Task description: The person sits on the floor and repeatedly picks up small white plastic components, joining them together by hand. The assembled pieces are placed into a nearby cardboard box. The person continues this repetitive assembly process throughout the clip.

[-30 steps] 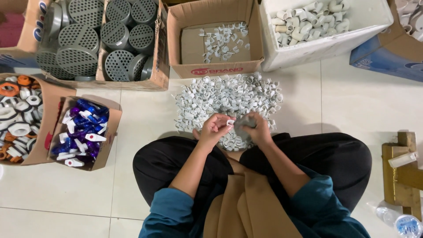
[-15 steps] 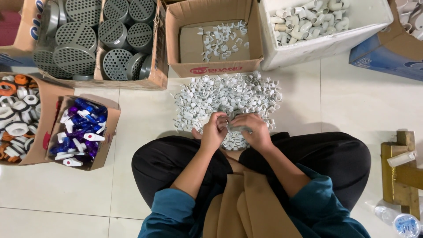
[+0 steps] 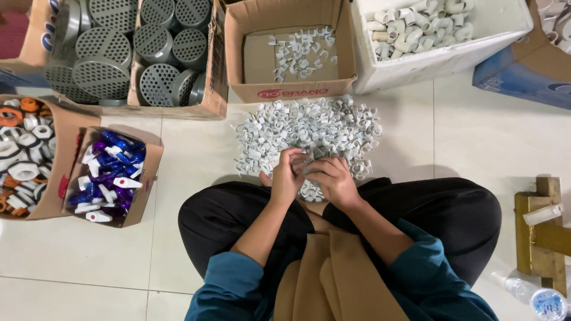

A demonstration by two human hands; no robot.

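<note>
left hand (image 3: 286, 173): curled, fingertips pinching a small white plastic clip (image 3: 308, 159) at the near edge of the pile; i cannot tell how firmly.
right hand (image 3: 334, 178): just beside the left, fingers bent onto the same clip, the two hands touching at the fingertips.
lap: black trousers (image 3: 428, 209), legs crossed, directly below the hands; teal sleeves (image 3: 229, 279) nearer still.
pile of white clips (image 3: 309, 125): on the tiled floor (image 3: 476, 142), under and just beyond both hands.
cardboard box of clips (image 3: 291, 50): straight beyond the pile, a few clips lying inside.
white bin of pipe elbows (image 3: 440, 30): beyond and right of the hands.
box of grey perforated strainers (image 3: 131, 53): beyond and left.
box of blue and white handles (image 3: 110, 175): level with the hands, well to the left.
box of orange and white rings (image 3: 24, 148): further left again.
wooden block (image 3: 544, 232): far right, near.
</note>
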